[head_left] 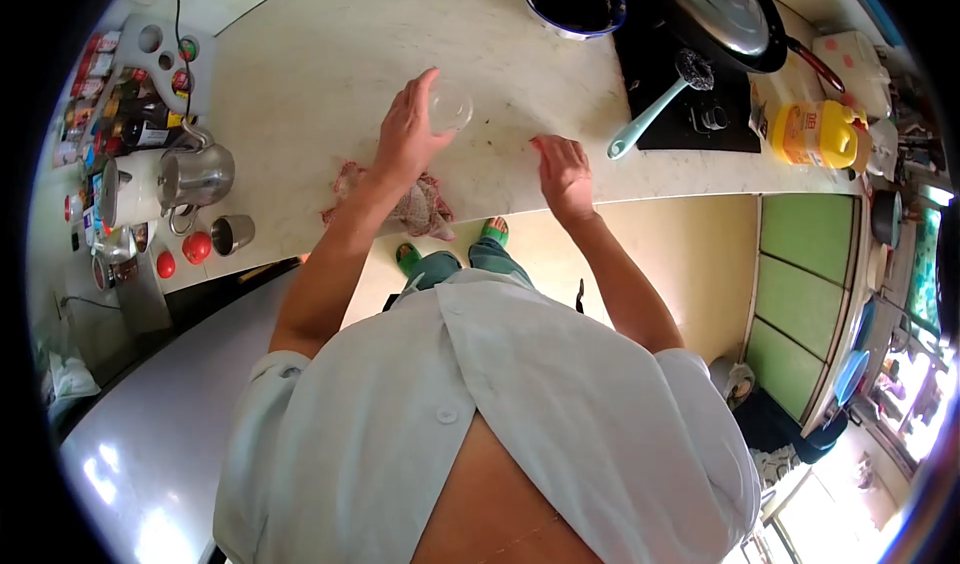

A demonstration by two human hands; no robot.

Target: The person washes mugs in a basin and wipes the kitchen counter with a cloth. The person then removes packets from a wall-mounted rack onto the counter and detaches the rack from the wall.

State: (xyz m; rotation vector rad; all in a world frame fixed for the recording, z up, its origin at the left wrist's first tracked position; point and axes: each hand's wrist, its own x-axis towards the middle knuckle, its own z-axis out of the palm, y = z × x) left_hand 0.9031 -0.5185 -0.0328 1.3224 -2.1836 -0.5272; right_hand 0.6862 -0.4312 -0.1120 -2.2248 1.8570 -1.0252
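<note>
My left hand point(405, 132) is over the counter, thumb and fingers curved around the left side of a small clear glass bowl point(455, 110). The bowl is see-through, so its outline is faint. A crumpled reddish-white cloth point(424, 210) lies under my left wrist at the counter's front edge. To the right, my right hand point(567, 171) hovers at or just over the counter near that edge. Its fingers are loosely bent and a little apart, with nothing visible in them. A spatula-like light-blue handle with a steel wool scrubber point(648, 119) lies nearest to it.
A blue-rimmed bowl with dark contents point(532, 14) stands beside the black stove point(735, 129). On the stove is a lidded pan point(715, 9). A yellow jug point(812, 134) is at right. A metal kettle point(198, 176), steel cup point(233, 235) and tomatoes point(197, 247) stand at left.
</note>
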